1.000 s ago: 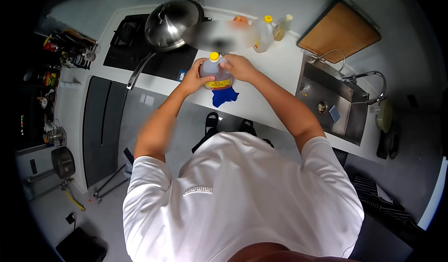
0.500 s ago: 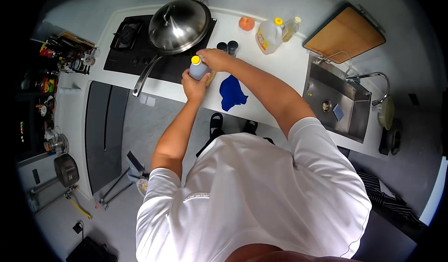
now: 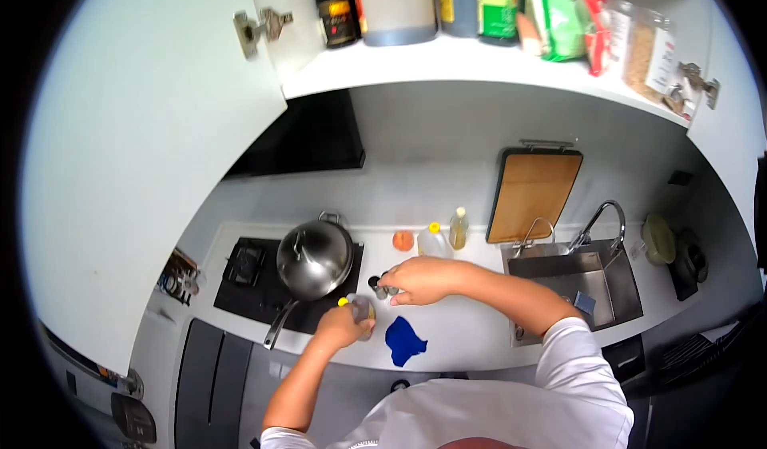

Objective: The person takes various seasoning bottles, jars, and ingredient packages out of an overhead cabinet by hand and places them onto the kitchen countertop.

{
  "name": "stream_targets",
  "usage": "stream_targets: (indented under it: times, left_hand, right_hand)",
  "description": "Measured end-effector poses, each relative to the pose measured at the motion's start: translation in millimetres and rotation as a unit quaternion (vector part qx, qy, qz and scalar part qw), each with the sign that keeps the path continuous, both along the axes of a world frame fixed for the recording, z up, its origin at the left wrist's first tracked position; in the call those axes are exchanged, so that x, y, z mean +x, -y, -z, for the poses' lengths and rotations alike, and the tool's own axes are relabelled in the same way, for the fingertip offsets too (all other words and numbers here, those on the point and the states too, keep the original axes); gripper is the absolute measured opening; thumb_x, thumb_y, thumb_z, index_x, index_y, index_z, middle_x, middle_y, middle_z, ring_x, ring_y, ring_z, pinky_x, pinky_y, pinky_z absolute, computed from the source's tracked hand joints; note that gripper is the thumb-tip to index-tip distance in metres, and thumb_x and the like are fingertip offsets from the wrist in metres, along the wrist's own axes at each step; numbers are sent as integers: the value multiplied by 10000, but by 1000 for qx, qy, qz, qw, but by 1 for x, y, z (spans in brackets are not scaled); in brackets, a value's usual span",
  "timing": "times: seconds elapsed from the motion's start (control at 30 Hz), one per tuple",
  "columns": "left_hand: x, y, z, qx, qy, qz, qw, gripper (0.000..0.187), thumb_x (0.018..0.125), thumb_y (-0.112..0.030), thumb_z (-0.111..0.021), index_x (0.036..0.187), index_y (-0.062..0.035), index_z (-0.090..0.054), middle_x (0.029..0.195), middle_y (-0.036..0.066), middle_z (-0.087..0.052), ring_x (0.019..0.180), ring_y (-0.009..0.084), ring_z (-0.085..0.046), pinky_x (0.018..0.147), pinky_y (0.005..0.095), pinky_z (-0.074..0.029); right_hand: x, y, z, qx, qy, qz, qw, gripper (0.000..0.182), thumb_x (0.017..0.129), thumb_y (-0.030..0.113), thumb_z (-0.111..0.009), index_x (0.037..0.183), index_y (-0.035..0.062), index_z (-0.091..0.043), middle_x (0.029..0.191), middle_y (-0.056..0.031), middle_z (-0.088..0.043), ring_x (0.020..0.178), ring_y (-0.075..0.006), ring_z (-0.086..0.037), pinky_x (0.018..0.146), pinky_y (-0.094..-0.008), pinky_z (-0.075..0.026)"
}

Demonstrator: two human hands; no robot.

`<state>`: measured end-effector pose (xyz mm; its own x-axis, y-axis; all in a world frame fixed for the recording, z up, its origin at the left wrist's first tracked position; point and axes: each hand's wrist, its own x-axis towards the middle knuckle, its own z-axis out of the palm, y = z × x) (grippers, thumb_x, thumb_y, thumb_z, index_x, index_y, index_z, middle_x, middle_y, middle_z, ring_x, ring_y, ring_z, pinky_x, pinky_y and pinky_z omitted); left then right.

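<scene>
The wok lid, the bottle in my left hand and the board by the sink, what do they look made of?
Wok lid: polished metal, probably stainless steel, going by its mirror-like glare. Bottle: looks like clear plastic with a yellow cap. Board: matte tan wood or bamboo, with a dark rim.

A glossy steel wok lid (image 3: 314, 259), a matt white tabletop (image 3: 463, 333), a blue cloth (image 3: 404, 340) and a wooden cutting board (image 3: 530, 196) by the brushed-metal sink (image 3: 619, 293).

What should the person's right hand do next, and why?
Probably close on one of the small dark jars: the right hand already rests over them by the stove, while the left hand holds the yellow-capped bottle beside the blue cloth.
</scene>
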<state>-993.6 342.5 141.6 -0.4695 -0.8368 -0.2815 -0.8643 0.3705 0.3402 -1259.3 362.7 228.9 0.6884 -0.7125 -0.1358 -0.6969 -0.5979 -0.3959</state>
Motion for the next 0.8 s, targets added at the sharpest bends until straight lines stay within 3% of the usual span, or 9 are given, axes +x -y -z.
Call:
stream_targets:
  times: [0.07,0.13,0.23,0.3,0.33,0.43,0.5,0.6,0.8]
  left_hand:
    - [-25,-6,-91,-12,-210,19,977,588,904,-449,-788,1189,52,-671,950,180,-752,840,276,-737,775,385,-580]
    - [-58,-28,-188,0,-395,28,918,372,989,-273,-750,1182,36,-676,977,54,-725,891,112,-641,804,294,-543]
    - [-90,-16,-271,-182,-516,123,828,320,1003,-199,-712,1217,34,-667,1043,49,-716,935,107,-646,860,296,-542]
    - [-111,5,-319,-293,-475,124,820,403,1017,-214,-679,1303,66,-634,1096,98,-734,983,124,-663,902,294,-541]
    - [-125,23,-338,-326,-462,110,818,437,1023,-236,-662,1321,81,-620,1168,153,-734,1063,171,-686,952,316,-534]
    - [-159,94,-368,-368,-486,87,788,481,993,-235,-641,1335,101,-604,1254,270,-698,1166,369,-688,996,423,-531]
    - [-170,125,-374,-332,-490,50,805,486,983,-236,-652,1333,97,-609,1246,264,-703,1152,361,-695,978,415,-537]
    - [-172,141,-392,-250,-497,-13,831,481,962,-247,-681,1307,85,-635,1210,239,-721,1100,339,-711,933,401,-546]
    - [-155,151,-410,-165,-488,46,856,696,926,-387,-785,1426,38,-552,1272,143,-674,1116,204,-629,956,373,-517]
  right_hand:
    - [-19,-29,-73,-109,88,-5,990,396,1001,321,-658,1246,10,-655,1131,-200,-718,1014,-393,-696,883,-472,-559]
    - [-29,-55,-155,-188,199,9,962,289,996,328,-686,1093,58,-726,979,-146,-737,871,-319,-721,788,-410,-581]
    - [-49,-43,-244,-394,278,60,874,194,977,203,-700,1056,27,-722,912,-92,-745,839,-187,-716,776,-342,-570]
    - [-55,-2,-298,-508,336,130,782,252,935,243,-702,1038,15,-737,950,-149,-763,869,-289,-742,801,-388,-576]
    - [-67,36,-322,-585,292,147,742,301,969,203,-696,1181,-11,-705,1054,-143,-767,944,-233,-734,854,-343,-574]
    - [-85,124,-379,-636,211,276,689,515,940,272,-755,1325,-41,-616,1173,-184,-737,973,-253,-749,830,-363,-580]
    - [-79,157,-408,-370,397,328,773,588,954,258,-752,1400,-64,-546,1146,-196,-727,875,-220,-761,732,-362,-572]
    - [-71,183,-424,-237,442,337,797,654,951,239,-761,1451,-78,-483,1120,-204,-718,796,-191,-757,665,-360,-555]
    - [-66,172,-436,-446,113,450,765,329,999,273,-693,1227,36,-686,953,-33,-753,700,-80,-676,586,-264,-480]
